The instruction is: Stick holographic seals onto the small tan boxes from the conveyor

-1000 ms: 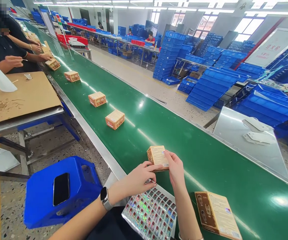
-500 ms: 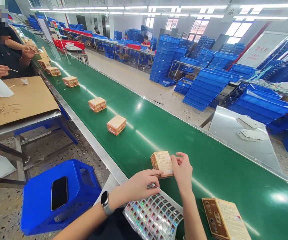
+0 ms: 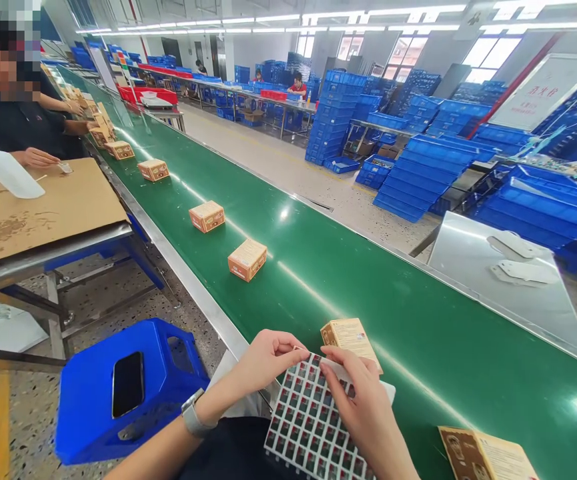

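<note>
Holographic foil on the sticker sheet is what both hands work on. L hand pinches the sheet's far-left edge, thumb and fingers closed on it, holding it up off the lap. R hand lies over the sheet's top right part, fingertips curled down onto the top row as if picking at one sticker; whether a sticker is lifted yet I can't tell, too small. Smartwatch on the L wrist.

Just past the fingers, a small tan carton sits on the green conveyor belt, printed face up, not held, touching or just beside the sheet's far edge. A 2nd, flatter brown carton lies near right on the belt, well apart from the hands.

Judging progress: the sheet looks nearly full, so few labels are gone. The near carton looks unlabelled so far, though I can't be sure. Farther left along the belt, a line of orange boxes waits, so most of the work looks left.

Outward: blue plastic stool near left w/ a black phone lying on it. Far left, a cardboard-topped table and a co-worker's hand resting on it. Far right, stacks of blue crates and a metal sheet.
</note>
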A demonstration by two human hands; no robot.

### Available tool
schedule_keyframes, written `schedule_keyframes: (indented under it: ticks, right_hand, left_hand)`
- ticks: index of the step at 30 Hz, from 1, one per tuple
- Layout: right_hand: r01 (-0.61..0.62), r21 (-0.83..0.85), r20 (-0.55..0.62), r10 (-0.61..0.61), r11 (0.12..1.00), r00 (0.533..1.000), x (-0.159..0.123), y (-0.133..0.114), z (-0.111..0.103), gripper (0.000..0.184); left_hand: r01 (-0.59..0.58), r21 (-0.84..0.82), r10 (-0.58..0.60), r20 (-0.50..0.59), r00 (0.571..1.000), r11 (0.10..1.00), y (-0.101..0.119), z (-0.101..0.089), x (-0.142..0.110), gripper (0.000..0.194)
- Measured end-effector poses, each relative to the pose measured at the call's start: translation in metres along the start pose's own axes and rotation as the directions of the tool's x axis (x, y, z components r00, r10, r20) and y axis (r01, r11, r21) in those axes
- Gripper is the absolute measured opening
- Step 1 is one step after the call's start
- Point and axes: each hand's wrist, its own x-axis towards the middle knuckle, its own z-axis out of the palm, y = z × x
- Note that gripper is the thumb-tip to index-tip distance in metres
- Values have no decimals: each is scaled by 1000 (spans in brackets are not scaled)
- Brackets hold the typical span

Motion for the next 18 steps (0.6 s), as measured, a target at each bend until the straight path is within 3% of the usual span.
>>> schedule_keyframes:
  ticks: [6,12,18]
  right_hand:
    - [80,-9,-46,-80,997,996,2,-9,-7,13]
    - [201,-97,-147,-214,975,966,7,-18,-7,8]
    - [231,-262,-220,-291,937,931,6,-16,-2,10]
  left_hand:
    - [-49,48,52,-66,996,998,0,2,-6,29]
    - [9,-42,-9,2,1000,999,0,2,-6,27]
    - [-14,109,23,-78,997,994,-10,1,-3,27]
